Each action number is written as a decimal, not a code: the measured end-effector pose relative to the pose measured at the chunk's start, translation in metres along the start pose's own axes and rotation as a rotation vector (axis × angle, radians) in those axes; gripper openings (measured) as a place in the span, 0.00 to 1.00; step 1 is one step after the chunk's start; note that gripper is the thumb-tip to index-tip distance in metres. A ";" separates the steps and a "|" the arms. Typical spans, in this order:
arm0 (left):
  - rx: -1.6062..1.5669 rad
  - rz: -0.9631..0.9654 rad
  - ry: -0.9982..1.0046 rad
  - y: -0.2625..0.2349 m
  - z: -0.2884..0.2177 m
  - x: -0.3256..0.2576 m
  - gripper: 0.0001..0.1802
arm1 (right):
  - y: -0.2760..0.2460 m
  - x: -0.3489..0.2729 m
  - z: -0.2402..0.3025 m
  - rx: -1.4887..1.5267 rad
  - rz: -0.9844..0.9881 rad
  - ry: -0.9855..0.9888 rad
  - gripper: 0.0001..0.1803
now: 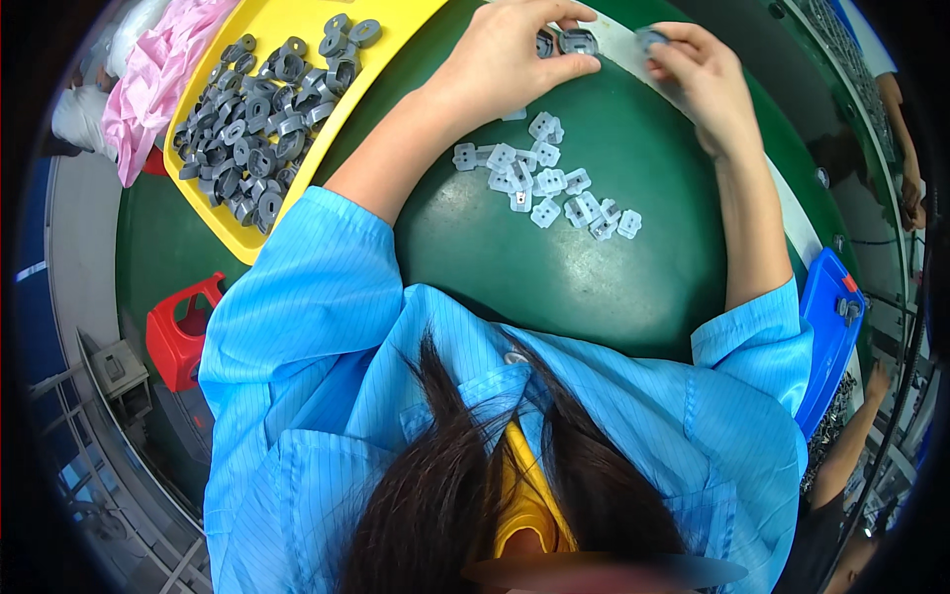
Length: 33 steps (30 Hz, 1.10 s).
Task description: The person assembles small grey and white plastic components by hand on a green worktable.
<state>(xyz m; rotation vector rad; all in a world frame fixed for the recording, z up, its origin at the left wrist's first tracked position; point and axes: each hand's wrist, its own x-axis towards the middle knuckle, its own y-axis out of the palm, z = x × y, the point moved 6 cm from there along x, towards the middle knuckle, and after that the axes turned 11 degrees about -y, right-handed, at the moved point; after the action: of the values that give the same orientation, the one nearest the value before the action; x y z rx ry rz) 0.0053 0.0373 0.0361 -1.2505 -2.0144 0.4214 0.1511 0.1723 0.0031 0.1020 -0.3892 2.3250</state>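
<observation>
Looking down from the head camera, I am working at a green table (554, 267) with both arms reaching forward out of my blue sleeves (297, 297). My left hand (510, 54) is resting near the far edge of the table, its fingers curled down and pinching a small grey plastic part (577, 42) between thumb and fingertips; a second grey part is lying just beside it, partly under my fingers. My right hand (698, 74) is sitting a little to the right, fingers bent closed around another grey part (650, 38), of which only the top edge is showing above my fingertips. Both held parts are lying over a pale strip (618, 45) that is running along the far right side of the table.

Between my forearms, a loose cluster of small white square pieces (544, 183) is lying on the green surface, near my left wrist and well apart from my right hand. To my left, a yellow tray (247, 247) is holding a heap of grey parts (267, 109) like the ones in my fingers. Beyond it, pink cloth (153, 74) is bunching up. A red stool (178, 337) is standing below the table's left edge, and a blue tray (826, 337) is sitting by my right elbow.
</observation>
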 end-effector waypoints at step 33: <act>-0.053 -0.072 -0.126 0.018 0.000 0.002 0.19 | 0.033 -0.013 0.021 0.112 -0.094 -0.116 0.08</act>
<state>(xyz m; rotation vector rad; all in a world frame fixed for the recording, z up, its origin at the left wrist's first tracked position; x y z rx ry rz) 0.0160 0.0477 0.0261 -1.2050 -2.1828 0.4244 0.1362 0.1348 0.0128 0.3039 -0.3048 2.2530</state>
